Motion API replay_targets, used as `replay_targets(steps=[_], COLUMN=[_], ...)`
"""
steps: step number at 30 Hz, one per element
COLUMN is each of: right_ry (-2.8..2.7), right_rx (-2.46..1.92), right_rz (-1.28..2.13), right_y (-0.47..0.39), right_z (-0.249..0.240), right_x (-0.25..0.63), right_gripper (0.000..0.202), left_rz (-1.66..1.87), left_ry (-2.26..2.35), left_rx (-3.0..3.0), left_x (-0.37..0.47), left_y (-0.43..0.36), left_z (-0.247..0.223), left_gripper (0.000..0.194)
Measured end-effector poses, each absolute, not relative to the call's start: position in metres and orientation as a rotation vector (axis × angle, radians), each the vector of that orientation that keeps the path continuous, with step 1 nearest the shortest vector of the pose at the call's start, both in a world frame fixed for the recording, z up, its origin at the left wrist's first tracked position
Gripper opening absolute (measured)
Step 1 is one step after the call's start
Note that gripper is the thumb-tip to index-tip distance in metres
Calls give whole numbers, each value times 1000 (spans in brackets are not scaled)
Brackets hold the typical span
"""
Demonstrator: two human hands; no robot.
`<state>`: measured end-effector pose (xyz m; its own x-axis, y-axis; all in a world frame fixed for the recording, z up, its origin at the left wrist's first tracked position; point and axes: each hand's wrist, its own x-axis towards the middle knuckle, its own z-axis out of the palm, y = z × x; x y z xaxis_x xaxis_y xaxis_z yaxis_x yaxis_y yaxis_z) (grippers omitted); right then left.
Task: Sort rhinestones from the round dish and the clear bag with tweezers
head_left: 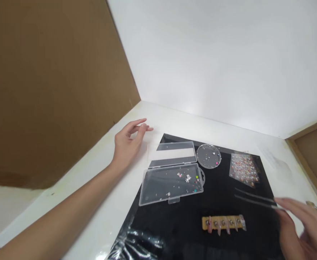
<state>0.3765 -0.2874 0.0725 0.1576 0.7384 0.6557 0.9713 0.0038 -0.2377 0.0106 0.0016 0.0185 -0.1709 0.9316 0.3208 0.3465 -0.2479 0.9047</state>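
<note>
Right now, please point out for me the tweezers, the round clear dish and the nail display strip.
tweezers [259, 202]: head view, on the lower arm.
round clear dish [207, 159]: head view, on its bottom.
nail display strip [204, 223]: head view, on its bare left end.

Black, white and brown, dotted with tiny bright colours

The mat [180, 224] is glossy black on a white tabletop [88, 213], beside a plain brown panel [52, 79] and a plain white wall [215, 61]. The open case [158, 184] is colourless, with a white band [171, 154] across one half and white, pink, green and teal specks in the other; the round dish [205, 164] is clear, flecked white, blue and pink. The sheets [243, 168] have a dense orange, white and reddish pattern; the strip [215, 218] is yellow-tan, its nail tips [209, 225] pinkish.
</note>
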Motion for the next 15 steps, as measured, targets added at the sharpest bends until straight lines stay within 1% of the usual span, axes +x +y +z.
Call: replay_targets(steps=[1, 3, 6, 9, 12, 15], right_ry=[-1747, -1807, -1828, -1831, -1804, -1746], right_rx=[-1705, -1628, -1587, -1565, -1574, -1596], right_rz=[-531, -588, -653, -675, -669, -678], right_y=[-262, -216, -174, -165, -170, -174], right_z=[77, 80, 67, 47, 37, 34], right_x=[381, 387, 394, 399, 408, 425], right_gripper=[18, 17, 29, 31, 28, 18], left_rz=[1454, 1450, 1439, 1402, 1324, 1296], left_ry=[1475, 1478, 1505, 1547, 1611, 1603], left_rx=[1524, 1480, 1458, 1413, 1391, 1401], left_x=[10, 10, 8, 6, 4, 2], left_y=[2, 4, 7, 10, 11, 12], left_z=[19, 20, 20, 22, 23, 21], left_gripper=[48, 50, 56, 63, 58, 53])
